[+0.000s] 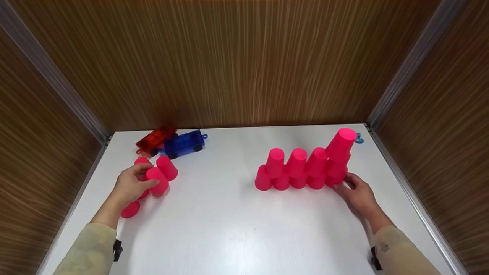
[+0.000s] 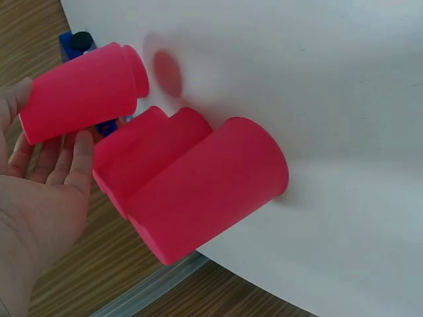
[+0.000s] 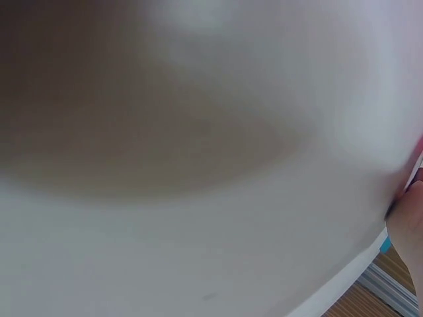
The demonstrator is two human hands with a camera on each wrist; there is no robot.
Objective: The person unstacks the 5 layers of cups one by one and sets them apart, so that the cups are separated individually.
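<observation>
My left hand (image 1: 131, 185) pinches a pink cup (image 1: 157, 181) between thumb and fingers. In the left wrist view this held cup (image 2: 79, 96) is off the table. More upside-down pink cups (image 1: 167, 168) stand close around that hand, partly hidden by it; one cup (image 1: 130, 209) shows below the wrist. To the right stands a wall of stacked pink cups (image 1: 298, 164), a bottom row with a second row above and one cup (image 1: 342, 143) higher at the right end. My right hand (image 1: 359, 193) grips the base of the bottom right cup (image 1: 336, 178). Only its edge shows in the right wrist view.
Behind the left cups lie a blue toy wagon (image 1: 184, 144) and a red toy wagon (image 1: 156, 140). A small light-blue piece (image 1: 358, 138) sits behind the stack's right end. Wood-grain panels (image 1: 244, 68) enclose the white table (image 1: 229, 217) at the back and sides.
</observation>
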